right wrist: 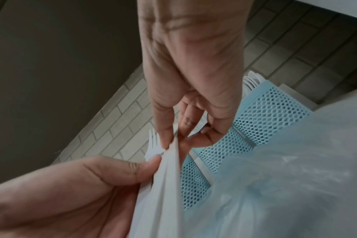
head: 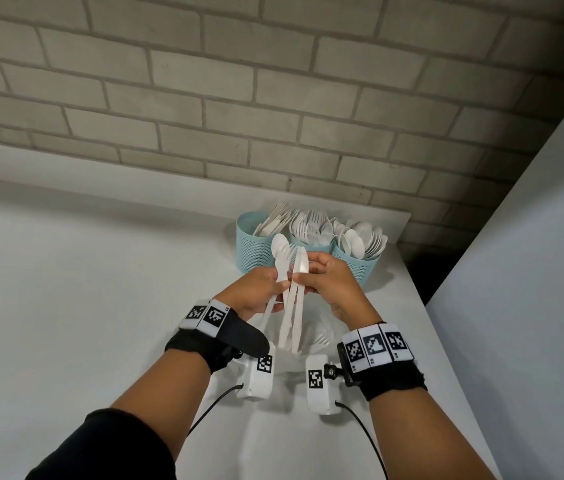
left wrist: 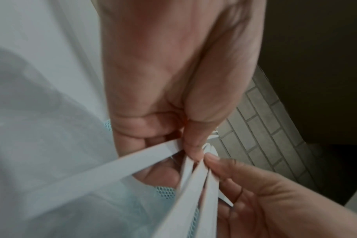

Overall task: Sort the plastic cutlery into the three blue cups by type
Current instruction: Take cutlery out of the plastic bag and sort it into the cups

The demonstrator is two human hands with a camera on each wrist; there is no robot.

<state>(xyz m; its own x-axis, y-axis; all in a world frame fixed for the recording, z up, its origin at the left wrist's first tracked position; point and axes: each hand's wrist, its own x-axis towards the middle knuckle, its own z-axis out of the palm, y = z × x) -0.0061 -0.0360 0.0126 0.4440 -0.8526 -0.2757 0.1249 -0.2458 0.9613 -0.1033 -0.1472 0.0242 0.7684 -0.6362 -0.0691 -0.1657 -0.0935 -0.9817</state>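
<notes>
— What are the hands doing?

— Both meet above the white bench [head: 100,271], just in front of the three light blue perforated plastic cups [head: 251,252]. The left hand [head: 256,292] has its grip closed on a fanned bunch of white plastic cutlery [head: 291,306], thumb pressing the handles against the fingers. A spoon bowl [head: 279,244] and fork tines stick up from the top of the bunch.

— And the right hand [head: 330,289]?

— Its grip is narrow, thumb and fingers pinching the rightmost flat pieces of that same bunch. From the right wrist view the thumb tip sits on the thin edges of the handles, with a fork head [right wrist: 153,145] poking out beyond.

— Where is the sorted cutlery?

— In the cups against the grey brick wall [head: 273,81]. The left cup holds flat knife-like pieces [head: 275,220], the middle cup forks [head: 311,225], the right cup spoons [head: 360,239].

— Anything below the hands?

— A clear plastic bag [head: 311,337] lies on the bench under the hanging handles; a fork shows faintly inside it. Its other contents I cannot tell.
</notes>
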